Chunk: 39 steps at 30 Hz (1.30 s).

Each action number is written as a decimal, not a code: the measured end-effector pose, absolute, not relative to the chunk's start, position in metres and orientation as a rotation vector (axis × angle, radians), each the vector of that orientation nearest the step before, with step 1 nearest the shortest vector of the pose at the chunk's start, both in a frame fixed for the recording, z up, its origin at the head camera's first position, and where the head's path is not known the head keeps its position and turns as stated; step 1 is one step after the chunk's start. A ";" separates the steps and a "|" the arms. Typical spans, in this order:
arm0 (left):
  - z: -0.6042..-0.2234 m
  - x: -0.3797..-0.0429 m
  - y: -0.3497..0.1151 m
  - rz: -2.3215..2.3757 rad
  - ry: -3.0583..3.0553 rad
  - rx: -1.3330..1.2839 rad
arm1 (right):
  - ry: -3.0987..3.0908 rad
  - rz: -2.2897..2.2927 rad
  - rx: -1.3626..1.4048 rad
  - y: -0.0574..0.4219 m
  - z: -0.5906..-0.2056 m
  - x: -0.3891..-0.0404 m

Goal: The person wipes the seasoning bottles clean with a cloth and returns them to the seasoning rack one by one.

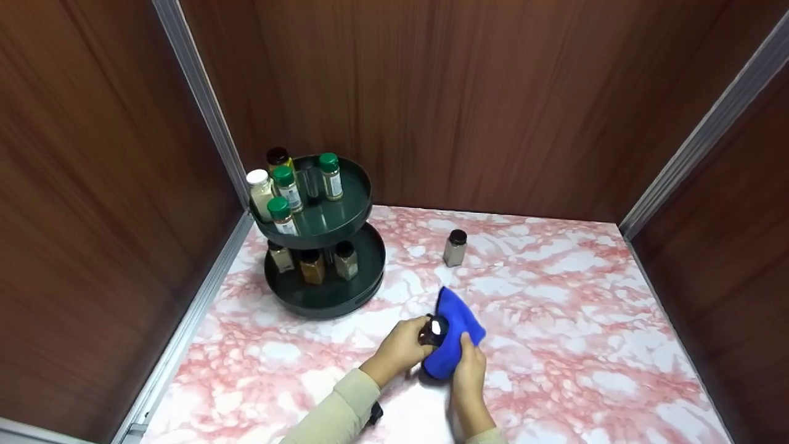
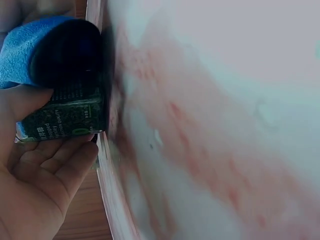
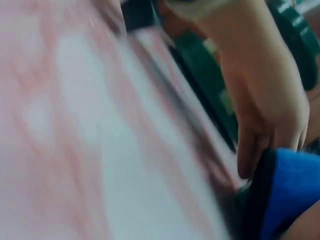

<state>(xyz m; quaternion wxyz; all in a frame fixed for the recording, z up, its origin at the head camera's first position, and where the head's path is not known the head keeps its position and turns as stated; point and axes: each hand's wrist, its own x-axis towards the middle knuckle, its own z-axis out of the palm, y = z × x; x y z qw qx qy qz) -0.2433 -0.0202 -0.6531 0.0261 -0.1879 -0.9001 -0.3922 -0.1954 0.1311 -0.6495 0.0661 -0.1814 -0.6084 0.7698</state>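
Observation:
My left hand (image 1: 400,348) grips a spice bottle (image 1: 433,330) that has a dark cap. In the left wrist view, the bottle's dark green printed label (image 2: 67,117) shows between thumb and fingers. A blue cloth (image 1: 459,317) with a dark edge covers much of the bottle's other side. My right hand (image 1: 470,373) holds the cloth against the bottle, thumb lying over the fabric. Low over the table, both hands are close together. In the right wrist view the cloth (image 3: 295,177) hides most of the bottle.
A two-tier dark green turntable rack (image 1: 333,302) stands at the left, with several spice bottles on both tiers. Behind the hands, a dark-capped spice bottle (image 1: 455,250) stands upright on the red-and-white marbled table (image 1: 579,308). Brown wood-patterned panels (image 1: 493,111) enclose the back and sides.

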 end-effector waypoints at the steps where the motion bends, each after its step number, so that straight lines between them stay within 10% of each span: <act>1: -0.654 -0.243 -0.020 -1.214 -2.784 -0.579 | -1.824 2.335 -0.550 0.131 -0.645 -0.191; 9: -0.654 -0.244 -0.022 -1.206 -2.788 -0.602 | -1.757 2.386 -0.442 0.138 -0.600 -0.185; 39: -0.645 -0.247 -0.023 -1.598 -2.798 -0.541 | -1.931 2.426 -0.442 0.167 -0.639 -0.182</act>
